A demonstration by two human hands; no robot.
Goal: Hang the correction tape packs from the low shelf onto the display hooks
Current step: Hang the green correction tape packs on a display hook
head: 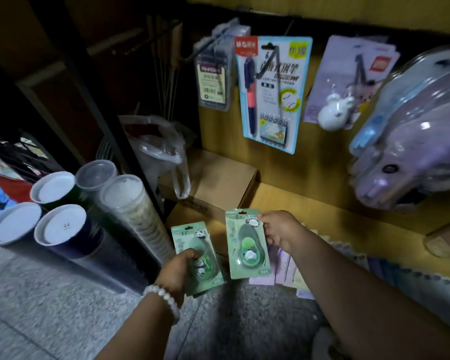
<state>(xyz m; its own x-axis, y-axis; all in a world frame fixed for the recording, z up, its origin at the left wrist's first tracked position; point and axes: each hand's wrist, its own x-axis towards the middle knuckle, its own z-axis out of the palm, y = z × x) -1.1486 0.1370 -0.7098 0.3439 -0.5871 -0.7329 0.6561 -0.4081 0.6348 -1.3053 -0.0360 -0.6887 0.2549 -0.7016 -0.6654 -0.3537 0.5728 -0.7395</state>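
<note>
Low shelf (322, 203), hooks (268, 61) up-back: right hand (279, 229) grips upright pack (247, 245), nearer them; left hand (178, 271) grips second pack (200, 255).

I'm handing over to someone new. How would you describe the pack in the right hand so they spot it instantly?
Find the yellow display board with hanging stationery; just below it, two green panda packs are held side by side. The right-hand pack is the higher one, pinched at its edge by the right hand, while the left hand covers its neighbour from the front.
</note>
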